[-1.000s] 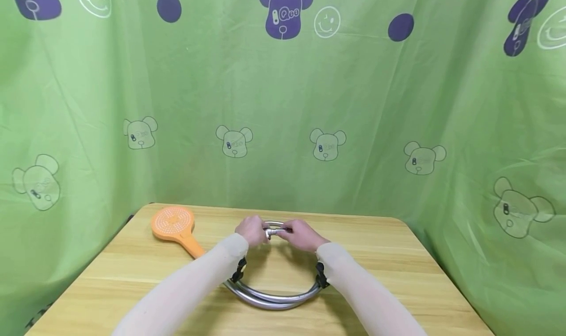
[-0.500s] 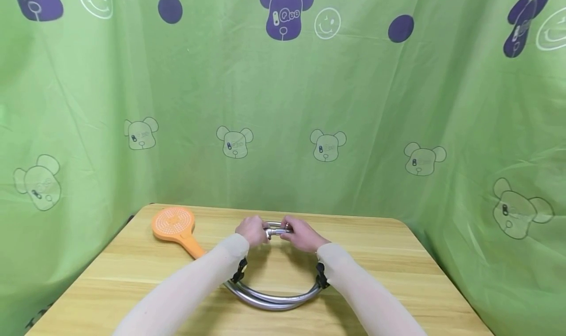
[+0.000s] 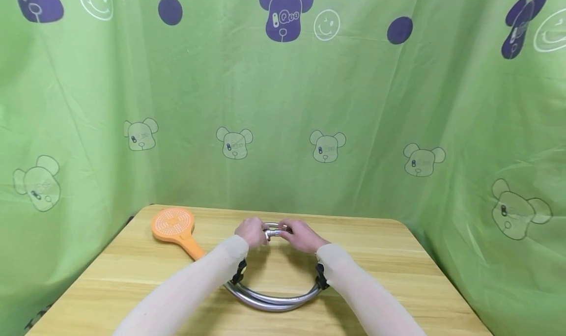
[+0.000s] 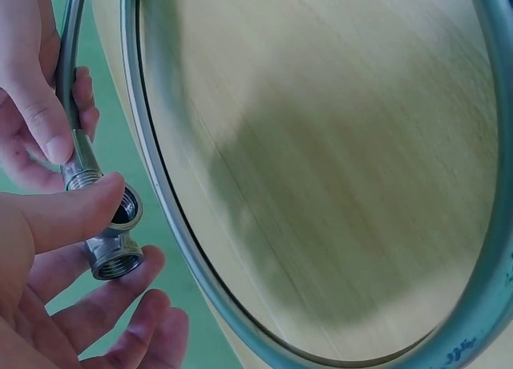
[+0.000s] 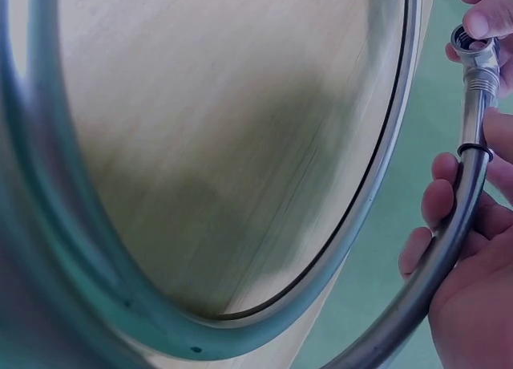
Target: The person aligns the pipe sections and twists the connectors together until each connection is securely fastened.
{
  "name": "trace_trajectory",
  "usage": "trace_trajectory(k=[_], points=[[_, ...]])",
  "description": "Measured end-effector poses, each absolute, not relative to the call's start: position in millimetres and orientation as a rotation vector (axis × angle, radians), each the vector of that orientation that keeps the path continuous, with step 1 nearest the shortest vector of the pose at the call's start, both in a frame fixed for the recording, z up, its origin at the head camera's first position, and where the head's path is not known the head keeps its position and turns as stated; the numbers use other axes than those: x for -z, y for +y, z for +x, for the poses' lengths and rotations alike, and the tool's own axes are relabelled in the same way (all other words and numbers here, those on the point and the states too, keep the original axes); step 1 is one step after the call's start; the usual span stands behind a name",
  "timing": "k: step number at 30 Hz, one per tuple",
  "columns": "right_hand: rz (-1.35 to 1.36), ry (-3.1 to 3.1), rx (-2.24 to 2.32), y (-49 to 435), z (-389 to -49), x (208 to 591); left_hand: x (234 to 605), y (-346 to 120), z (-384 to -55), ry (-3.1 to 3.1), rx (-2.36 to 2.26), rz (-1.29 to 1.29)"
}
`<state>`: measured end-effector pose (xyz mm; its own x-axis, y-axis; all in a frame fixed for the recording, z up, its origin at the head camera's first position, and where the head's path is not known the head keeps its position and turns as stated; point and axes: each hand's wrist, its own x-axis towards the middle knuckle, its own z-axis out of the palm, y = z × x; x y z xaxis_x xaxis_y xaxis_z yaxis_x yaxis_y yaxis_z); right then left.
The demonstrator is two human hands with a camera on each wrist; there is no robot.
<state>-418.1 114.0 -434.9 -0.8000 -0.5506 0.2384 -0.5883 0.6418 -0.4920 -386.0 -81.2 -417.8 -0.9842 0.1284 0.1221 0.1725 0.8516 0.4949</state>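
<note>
A coiled silver shower hose [image 3: 274, 306] lies on the table below both forearms. My left hand [image 3: 252, 232] pinches a small chrome fitting [image 4: 114, 255] between thumb and fingers, with threaded openings visible in the left wrist view. Meeting that fitting is the hose's conical end nut [image 4: 83, 154], with screw thread showing between the two. My right hand [image 3: 302, 235] grips the hose at this nut, thumb on one side and curled fingers [image 5: 438, 200] on the other. In the right wrist view a dark ring [image 5: 474, 151] circles the hose beside the right fingers.
An orange shower head [image 3: 173, 223] with a handle lies at the table's left, its handle partly behind the left forearm. The wooden table [image 3: 376, 277] has its far edge just beyond the hands. Green patterned curtain [image 3: 283, 179] surrounds the table on three sides.
My right fingers have shifted slightly around the hose end. The left hand keeps its place on the fitting, and the coil and shower head stay where they were.
</note>
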Motion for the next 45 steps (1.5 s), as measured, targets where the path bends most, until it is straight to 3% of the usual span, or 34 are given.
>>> trace_trajectory(k=[45], points=[[1.003,-2.756,-0.852,117.5,-414.6,431.5,418.5,-76.0,-385.2,-2.920,0.824,-0.245]])
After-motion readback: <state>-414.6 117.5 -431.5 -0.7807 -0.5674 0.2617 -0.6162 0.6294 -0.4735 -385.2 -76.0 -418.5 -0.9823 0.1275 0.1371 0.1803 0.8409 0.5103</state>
